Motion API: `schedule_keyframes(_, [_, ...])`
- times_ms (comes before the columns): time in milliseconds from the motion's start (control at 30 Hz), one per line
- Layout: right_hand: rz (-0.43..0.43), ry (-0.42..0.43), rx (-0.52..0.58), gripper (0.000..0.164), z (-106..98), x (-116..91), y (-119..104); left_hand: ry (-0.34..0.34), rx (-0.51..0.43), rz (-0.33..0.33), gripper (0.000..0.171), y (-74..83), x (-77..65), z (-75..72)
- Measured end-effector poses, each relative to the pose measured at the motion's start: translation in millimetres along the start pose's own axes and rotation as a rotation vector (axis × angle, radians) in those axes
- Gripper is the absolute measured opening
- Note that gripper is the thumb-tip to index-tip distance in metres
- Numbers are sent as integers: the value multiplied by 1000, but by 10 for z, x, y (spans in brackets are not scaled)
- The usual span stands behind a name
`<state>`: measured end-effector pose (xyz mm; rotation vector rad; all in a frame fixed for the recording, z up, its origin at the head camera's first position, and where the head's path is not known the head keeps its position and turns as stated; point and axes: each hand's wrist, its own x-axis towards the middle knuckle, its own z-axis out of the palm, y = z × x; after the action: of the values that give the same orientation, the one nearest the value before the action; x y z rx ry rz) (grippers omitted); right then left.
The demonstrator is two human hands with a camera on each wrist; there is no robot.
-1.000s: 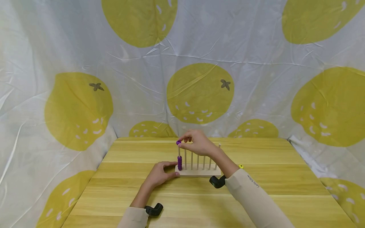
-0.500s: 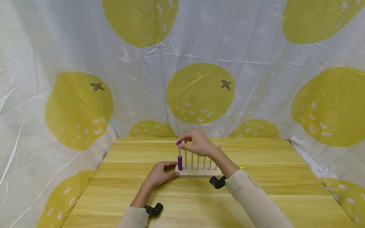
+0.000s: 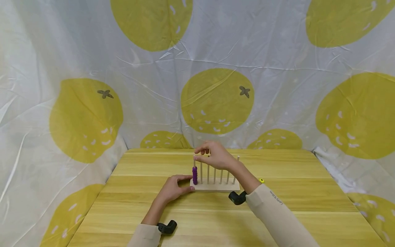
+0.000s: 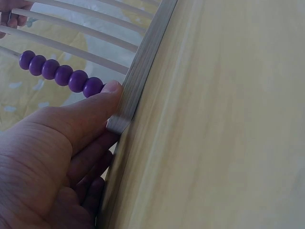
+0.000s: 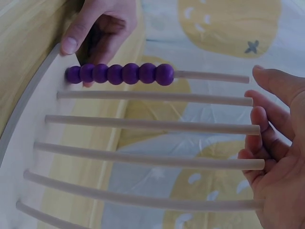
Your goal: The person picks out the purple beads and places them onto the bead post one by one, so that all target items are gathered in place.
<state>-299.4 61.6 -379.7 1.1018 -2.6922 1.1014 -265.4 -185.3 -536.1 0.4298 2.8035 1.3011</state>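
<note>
A wooden peg rack has a flat base (image 3: 216,187) and a row of upright pegs. Several purple beads (image 5: 131,74) are stacked on its leftmost peg, down against the base; the upper part of that peg (image 5: 212,76) is bare. My left hand (image 3: 170,189) holds the left end of the base, thumb on the near side and fingers behind, as the left wrist view shows. At the top of the beaded peg is my right hand (image 3: 216,156), its thumb (image 5: 276,83) and fingers parted with no bead between them. The other pegs seen carry no beads.
A yellow bead (image 3: 261,180) lies on the wooden table (image 3: 139,202) right of the rack, partly behind the right sleeve (image 3: 271,209). Behind the table hangs a white cloth (image 3: 148,96) with yellow fruit prints. Black camera mounts (image 3: 237,198) stick out from both wrists.
The purple bead that my right hand pinched at the peg's top has been let go and sits on the stack, now taller. The right fingers have parted; the left hand has stayed put.
</note>
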Motion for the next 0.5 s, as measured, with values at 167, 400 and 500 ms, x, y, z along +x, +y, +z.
schedule_keyframes(167, [23,28,4,27,-43,-55,10,3,1,3,51,2,5,16])
schedule_keyframes(400, [21,68,-6,25,-106,-158,49,10,-2,-12,50,5,3,17])
schedule_keyframes(500, [8,84,3,25,-130,-209,71,16,1,-17,49,-4,4,14])
